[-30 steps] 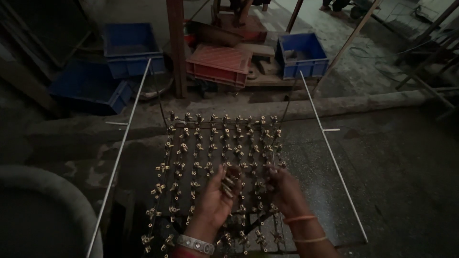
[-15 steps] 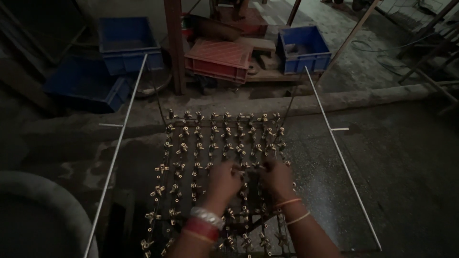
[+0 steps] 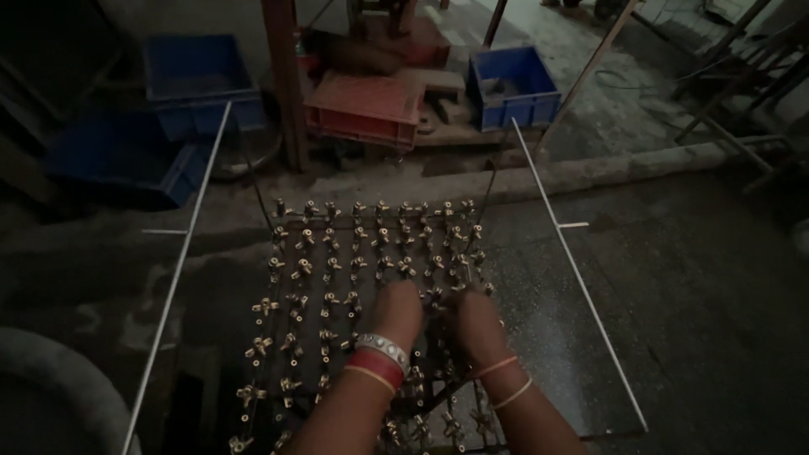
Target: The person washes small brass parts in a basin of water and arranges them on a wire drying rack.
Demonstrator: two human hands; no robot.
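Observation:
A dark wire rack lies flat in front of me, studded with rows of several small brass fittings. My left hand, with red and silver bangles on the wrist, rests on the rack's middle among the fittings. My right hand, with thin bangles on the wrist, sits close beside it, fingers curled down onto the same patch of fittings. The fingertips of both hands are hidden, so I cannot tell whether either grips a fitting.
Two thin metal rods run along the rack's left and right sides. Blue crates and a red crate stand beyond a concrete kerb. A wooden post rises at the back. A pale drum rim curves at the lower left.
Both hands have moved forward, further up the rack toward its middle, and come closer together. The view has tilted slightly.

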